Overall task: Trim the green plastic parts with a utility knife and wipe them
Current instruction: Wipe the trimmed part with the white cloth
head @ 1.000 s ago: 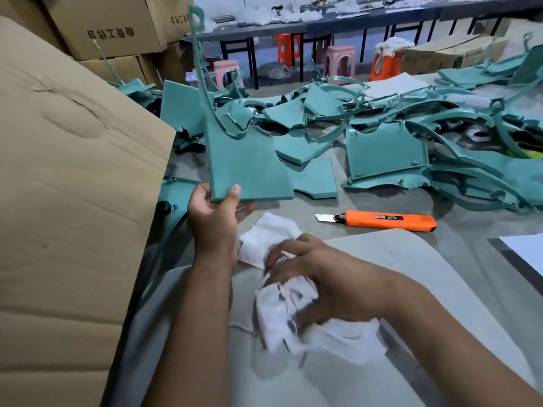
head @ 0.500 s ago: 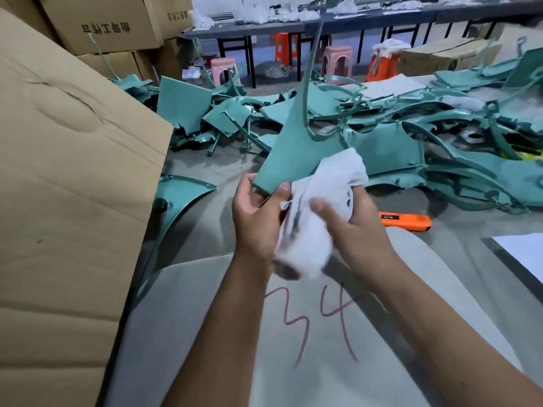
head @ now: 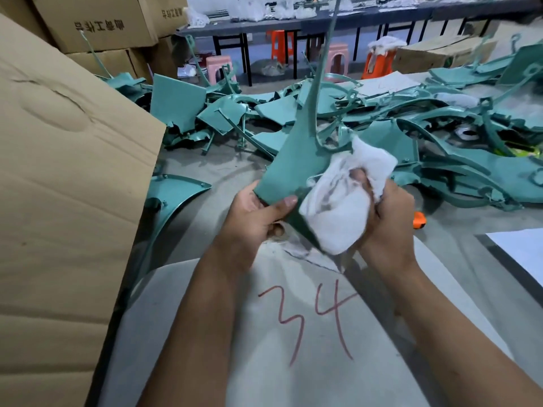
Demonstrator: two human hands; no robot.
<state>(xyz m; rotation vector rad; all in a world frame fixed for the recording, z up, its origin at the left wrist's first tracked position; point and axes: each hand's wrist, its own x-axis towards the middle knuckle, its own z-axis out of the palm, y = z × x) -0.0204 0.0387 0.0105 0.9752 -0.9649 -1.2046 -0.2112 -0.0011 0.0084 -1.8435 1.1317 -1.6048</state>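
My left hand (head: 254, 218) grips the lower corner of a green plastic part (head: 293, 160), thumb on its front face; the part's thin arm rises up past the top of the view. My right hand (head: 385, 212) holds a bunched white cloth (head: 343, 207) pressed against the part's right edge. The orange utility knife (head: 419, 220) lies on the table behind my right hand, mostly hidden by it. A heap of green plastic parts (head: 440, 148) covers the table beyond.
A large cardboard sheet (head: 67, 186) leans at the left. A grey pad marked "34" (head: 308, 333) lies under my arms. One green part (head: 173, 195) rests beside the cardboard. Boxes (head: 100, 22), stools and a dark bench stand behind. A white sheet (head: 523, 251) is at right.
My right hand lifted the cloth off the pad and brought it onto the part. My left hand moved the part rightward and tilted it. The knife is now mostly hidden.
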